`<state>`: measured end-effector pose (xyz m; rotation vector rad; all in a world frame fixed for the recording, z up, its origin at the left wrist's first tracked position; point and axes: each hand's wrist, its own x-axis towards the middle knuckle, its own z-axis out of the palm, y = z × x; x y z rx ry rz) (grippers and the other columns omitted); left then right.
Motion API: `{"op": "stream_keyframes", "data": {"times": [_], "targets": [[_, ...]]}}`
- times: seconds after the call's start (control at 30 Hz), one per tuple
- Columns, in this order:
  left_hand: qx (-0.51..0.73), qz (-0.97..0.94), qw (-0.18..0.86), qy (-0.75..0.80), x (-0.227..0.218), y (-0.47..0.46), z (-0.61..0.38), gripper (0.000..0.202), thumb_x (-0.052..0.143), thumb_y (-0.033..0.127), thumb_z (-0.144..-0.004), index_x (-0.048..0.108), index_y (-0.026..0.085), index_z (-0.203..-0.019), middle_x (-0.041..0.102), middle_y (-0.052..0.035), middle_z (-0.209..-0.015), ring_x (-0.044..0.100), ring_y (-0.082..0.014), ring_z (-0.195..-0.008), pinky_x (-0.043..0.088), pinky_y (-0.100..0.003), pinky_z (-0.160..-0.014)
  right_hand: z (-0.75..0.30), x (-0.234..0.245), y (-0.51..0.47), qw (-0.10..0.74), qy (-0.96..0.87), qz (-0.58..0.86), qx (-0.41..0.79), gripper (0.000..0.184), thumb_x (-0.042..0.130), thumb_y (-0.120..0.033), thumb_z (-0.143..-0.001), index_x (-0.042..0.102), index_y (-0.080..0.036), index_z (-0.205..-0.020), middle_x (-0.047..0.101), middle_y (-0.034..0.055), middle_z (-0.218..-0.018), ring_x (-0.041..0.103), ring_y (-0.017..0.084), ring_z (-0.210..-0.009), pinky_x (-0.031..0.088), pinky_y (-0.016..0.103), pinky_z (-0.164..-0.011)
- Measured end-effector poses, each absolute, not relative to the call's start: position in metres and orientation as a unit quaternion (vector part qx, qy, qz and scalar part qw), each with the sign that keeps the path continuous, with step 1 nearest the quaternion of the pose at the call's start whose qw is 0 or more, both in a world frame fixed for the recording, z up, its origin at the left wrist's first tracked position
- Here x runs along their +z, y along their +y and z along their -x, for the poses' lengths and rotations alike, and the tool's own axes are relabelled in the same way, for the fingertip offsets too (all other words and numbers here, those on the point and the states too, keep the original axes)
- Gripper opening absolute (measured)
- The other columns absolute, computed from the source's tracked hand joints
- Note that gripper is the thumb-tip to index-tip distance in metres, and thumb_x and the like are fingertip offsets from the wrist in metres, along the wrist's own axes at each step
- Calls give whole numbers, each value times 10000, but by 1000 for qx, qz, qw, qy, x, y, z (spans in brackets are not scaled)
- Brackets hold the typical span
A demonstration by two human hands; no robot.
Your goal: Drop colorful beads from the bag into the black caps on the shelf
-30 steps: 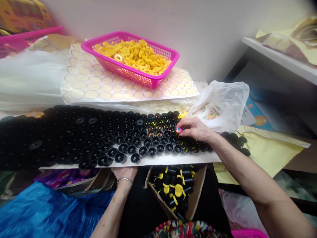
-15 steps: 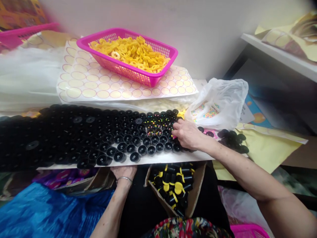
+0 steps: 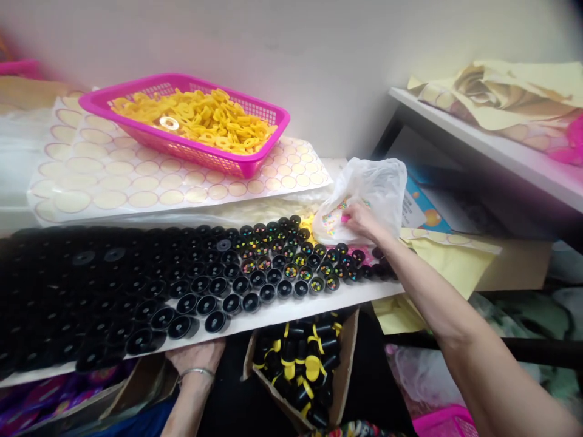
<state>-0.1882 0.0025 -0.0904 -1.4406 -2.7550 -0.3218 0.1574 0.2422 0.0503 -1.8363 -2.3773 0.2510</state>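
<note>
The right hand (image 3: pixel 364 223) reaches far and to the right, to the mouth of a crumpled white plastic bag (image 3: pixel 380 182) that lies at the far right end of a long white board (image 3: pixel 291 311). Its fingers are bunched together against the bag's opening, and a small pink spot (image 3: pixel 345 218) shows at the fingertips. I cannot tell whether they pinch anything. Tiny multicoloured beads (image 3: pixel 334 220) show through the thin plastic just left of the fingers.

The board is covered with rows of small black round plastic cups (image 3: pixel 136 285) standing mouth up and touching one another. Those nearest the bag, at the right end (image 3: pixel 277 258), have coloured beads in them. The cups further left look dark inside.

The left hand (image 3: pixel 195 357) rests at the near edge of the board, partly under it, with a thin silver bangle (image 3: pixel 195 371) on the wrist. Its fingers are hidden by the board, so their state cannot be told.

Just right of that hand, below the board, an open brown cardboard box (image 3: pixel 348 340) holds black tubes with yellow caps and bands (image 3: pixel 300 364).

Beyond the cups lies a white sheet of round cream stickers (image 3: pixel 136 182). A pink plastic mesh basket (image 3: pixel 204 153) stands on it, full of yellow plastic rings (image 3: pixel 200 118). Pale yellow paper (image 3: pixel 450 264) lies to the right of the board, under the right forearm.
</note>
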Motion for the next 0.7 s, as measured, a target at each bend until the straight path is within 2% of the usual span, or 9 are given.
{"op": "stream_keyframes", "data": {"times": [0.13,0.27,0.37,0.53,0.63,0.7], "targets": [[-78,460,2,-884,-92,2,189,359,406,354,-793,634,137,-965,633,-158,-1145,489,-372,-1185,444,-514,-932,-148,41,257,49,-787,613,55,199,493,-40,-627,657,-130,-695,641,121,-750,569,223,-754,376,297,-660],[-75,467,7,-881,-88,3,187,405,370,387,-804,637,124,-957,631,-174,-1128,486,-374,-1194,449,-505,-930,-126,32,265,45,-800,593,76,161,539,-17,-594,638,-136,-637,638,142,-716,584,254,-752,391,329,-671],[-75,460,-1,-885,-87,4,186,433,381,396,-807,632,116,-1021,605,-184,-1185,468,-381,-1214,438,-512,-943,-112,31,263,44,-820,559,112,156,561,-1,-538,585,-155,-536,608,112,-629,574,245,-713,391,330,-658],[-70,437,-35,-896,-87,4,187,455,453,391,-781,616,114,-1103,583,-212,-1220,487,-412,-1180,455,-534,-884,-115,40,251,43,-841,504,191,109,549,-62,-551,565,-155,-495,538,14,-513,501,144,-573,364,261,-560],[-94,435,-40,-894,-84,3,186,442,443,377,-783,628,114,-1087,588,-210,-1210,476,-417,-1191,446,-548,-889,-129,41,247,124,-800,501,306,8,599,-158,-547,605,-159,-552,544,-31,-531,484,115,-556,368,230,-534],[-139,436,-60,-887,-82,3,185,428,444,355,-774,637,107,-1066,592,-207,-1204,449,-428,-1214,404,-579,-935,-139,38,244,217,-724,519,399,100,653,-212,-516,639,-155,-597,561,-38,-548,497,116,-568,393,235,-555]]}}
